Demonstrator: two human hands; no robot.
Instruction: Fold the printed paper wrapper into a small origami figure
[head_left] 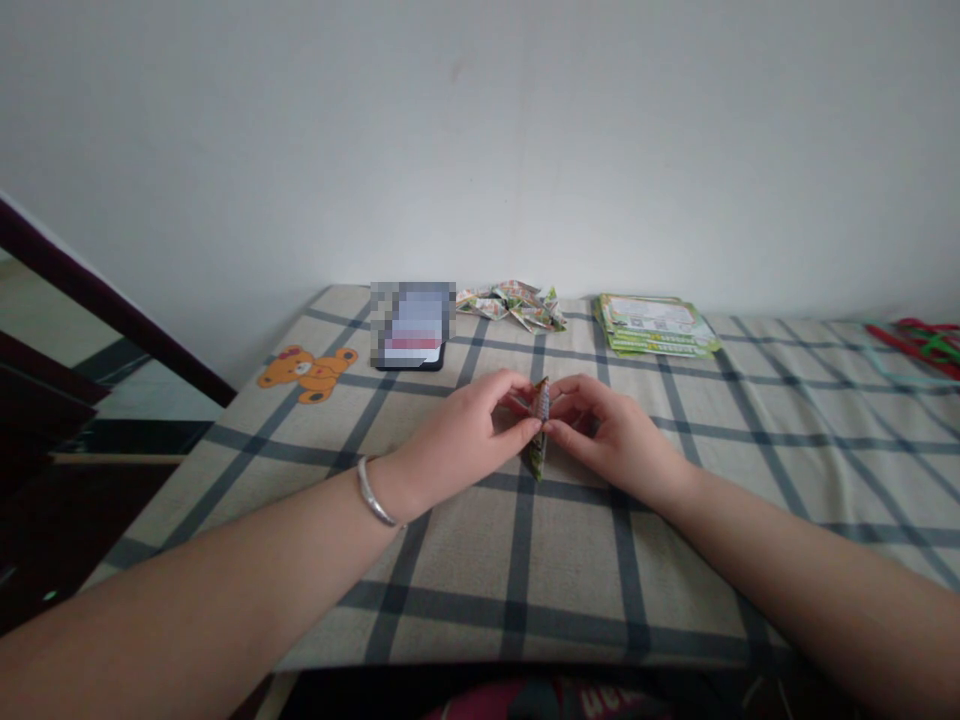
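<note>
My left hand [469,430] and my right hand [607,430] meet over the middle of the checked tablecloth [525,560]. Both pinch a small folded piece of printed paper [540,425] that stands on edge between their fingertips, its lower tip near the cloth. A silver bangle [373,494] circles my left wrist. Both hands have their fingers closed on the paper.
Near the far edge lie a phone [412,328], a heap of several folded paper pieces [514,305] and a stack of green printed sheets [654,325]. Red and green items [926,345] lie at the far right. A bear print [307,372] marks the cloth at left. A white wall stands behind.
</note>
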